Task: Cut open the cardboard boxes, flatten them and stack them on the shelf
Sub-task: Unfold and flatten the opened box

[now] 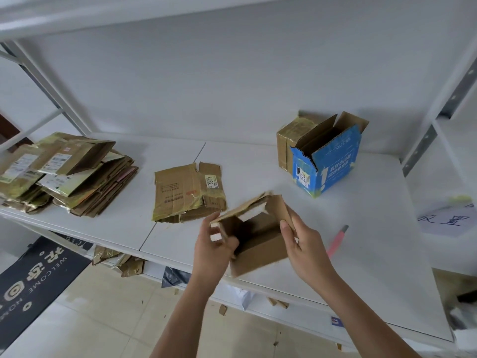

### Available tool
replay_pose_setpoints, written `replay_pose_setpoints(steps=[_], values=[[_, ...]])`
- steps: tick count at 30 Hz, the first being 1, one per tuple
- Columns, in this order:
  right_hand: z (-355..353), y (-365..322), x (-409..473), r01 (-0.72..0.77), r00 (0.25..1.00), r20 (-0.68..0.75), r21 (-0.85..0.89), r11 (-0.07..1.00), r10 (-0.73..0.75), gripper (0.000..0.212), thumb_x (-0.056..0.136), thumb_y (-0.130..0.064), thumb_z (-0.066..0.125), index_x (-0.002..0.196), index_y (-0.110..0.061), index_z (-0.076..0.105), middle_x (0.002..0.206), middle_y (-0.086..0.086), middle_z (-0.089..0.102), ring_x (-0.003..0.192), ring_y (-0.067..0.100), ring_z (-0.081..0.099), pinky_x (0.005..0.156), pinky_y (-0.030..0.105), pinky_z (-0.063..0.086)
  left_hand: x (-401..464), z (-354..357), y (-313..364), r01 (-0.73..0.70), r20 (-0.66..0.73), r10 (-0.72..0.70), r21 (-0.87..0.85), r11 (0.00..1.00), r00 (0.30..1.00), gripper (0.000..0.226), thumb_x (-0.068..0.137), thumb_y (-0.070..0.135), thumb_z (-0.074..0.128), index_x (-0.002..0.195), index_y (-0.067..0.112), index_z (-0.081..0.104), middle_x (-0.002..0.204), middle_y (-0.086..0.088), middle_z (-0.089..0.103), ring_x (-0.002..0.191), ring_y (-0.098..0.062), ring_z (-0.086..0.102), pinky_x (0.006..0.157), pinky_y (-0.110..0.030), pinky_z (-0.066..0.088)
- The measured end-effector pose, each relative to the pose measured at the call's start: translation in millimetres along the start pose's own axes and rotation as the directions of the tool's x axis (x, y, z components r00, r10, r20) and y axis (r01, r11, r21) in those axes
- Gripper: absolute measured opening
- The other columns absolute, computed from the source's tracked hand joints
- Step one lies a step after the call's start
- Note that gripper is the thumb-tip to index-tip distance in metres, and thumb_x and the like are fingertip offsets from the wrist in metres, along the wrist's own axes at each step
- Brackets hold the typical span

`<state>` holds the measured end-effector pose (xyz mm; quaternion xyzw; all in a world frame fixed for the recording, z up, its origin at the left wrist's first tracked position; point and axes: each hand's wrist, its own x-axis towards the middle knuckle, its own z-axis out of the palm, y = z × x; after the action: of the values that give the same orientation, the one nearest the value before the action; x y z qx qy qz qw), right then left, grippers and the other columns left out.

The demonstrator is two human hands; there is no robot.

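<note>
Both hands are holding one small brown box (258, 236) above the shelf's (180, 228) front edge: the left hand (214, 244) is gripping its left flap, the right hand (307, 249) is pinching its right wall. One flattened box (185, 195) is lying mid-shelf, a flattened stack (64, 171) is sitting at the left end, and one open blue box (327, 161) is standing against a taped brown box (289, 140) near the back right, while a pink cutter (336, 241) is lying just beside the right hand.

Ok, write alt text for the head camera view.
Both hands, left hand and right hand, hold a small opened cardboard box above a white shelf. A flattened box and a blue box sit behind.
</note>
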<state>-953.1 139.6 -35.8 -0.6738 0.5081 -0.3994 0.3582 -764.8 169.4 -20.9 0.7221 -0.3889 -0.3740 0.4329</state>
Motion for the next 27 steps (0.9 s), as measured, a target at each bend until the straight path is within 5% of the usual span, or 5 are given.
replay_pose_setpoints(steps=[6,12,18,24,27], values=[[-14,31,9,0.217,0.956,0.233,-0.164,0.962,-0.176,0.046,0.098,0.003,0.048,0.135,-0.022,0.059,0.131,-0.005,0.060,0.123,0.009,0.055,0.104,0.012,0.038,11,-39,-25,0.225,0.170,-0.163,-0.466,0.856,0.972,0.062,0.088,-0.027,0.035,0.119,0.015,0.069,0.108,-0.015,0.070,0.098,-0.031,0.070,0.074,-0.033,0.061],[6,64,-12,0.221,0.761,0.616,-0.543,0.810,0.205,0.068,0.087,0.001,0.045,0.145,-0.034,0.046,0.161,-0.013,0.021,0.148,0.012,0.019,0.117,0.026,0.022,6,-41,-68,0.541,0.277,-0.471,-0.300,0.786,0.837,0.046,0.085,-0.010,0.036,0.117,0.002,0.067,0.115,-0.020,0.066,0.099,-0.033,0.064,0.066,-0.035,0.058],[33,52,8,0.215,0.871,0.465,-0.653,0.726,0.160,0.050,0.096,-0.044,0.038,0.142,-0.027,0.044,0.138,0.002,0.050,0.126,0.021,0.044,0.104,0.036,0.037,21,-15,-78,0.484,-0.037,-0.482,0.091,0.871,0.875,0.029,0.096,0.027,0.062,0.117,0.010,0.050,0.113,-0.011,0.059,0.102,-0.030,0.060,0.087,-0.046,0.056],[79,89,-13,0.200,0.908,0.379,-0.764,0.614,0.176,0.068,0.097,-0.049,0.001,0.157,-0.016,-0.003,0.164,0.007,-0.012,0.148,0.034,-0.019,0.121,0.047,-0.009,39,-4,-78,0.448,-0.074,-0.443,0.190,0.873,0.894,0.022,0.092,0.021,0.066,0.110,0.013,0.056,0.103,-0.010,0.065,0.093,-0.030,0.064,0.080,-0.047,0.059],[82,93,-13,0.198,0.923,0.359,-0.756,0.623,0.142,0.071,0.095,-0.048,0.001,0.157,-0.014,0.011,0.163,0.005,-0.006,0.149,0.035,-0.009,0.119,0.048,-0.003,43,-5,-78,0.461,-0.070,-0.456,0.185,0.868,0.887,0.028,0.092,0.022,0.067,0.116,0.012,0.057,0.104,-0.008,0.065,0.093,-0.029,0.063,0.080,-0.045,0.059]])
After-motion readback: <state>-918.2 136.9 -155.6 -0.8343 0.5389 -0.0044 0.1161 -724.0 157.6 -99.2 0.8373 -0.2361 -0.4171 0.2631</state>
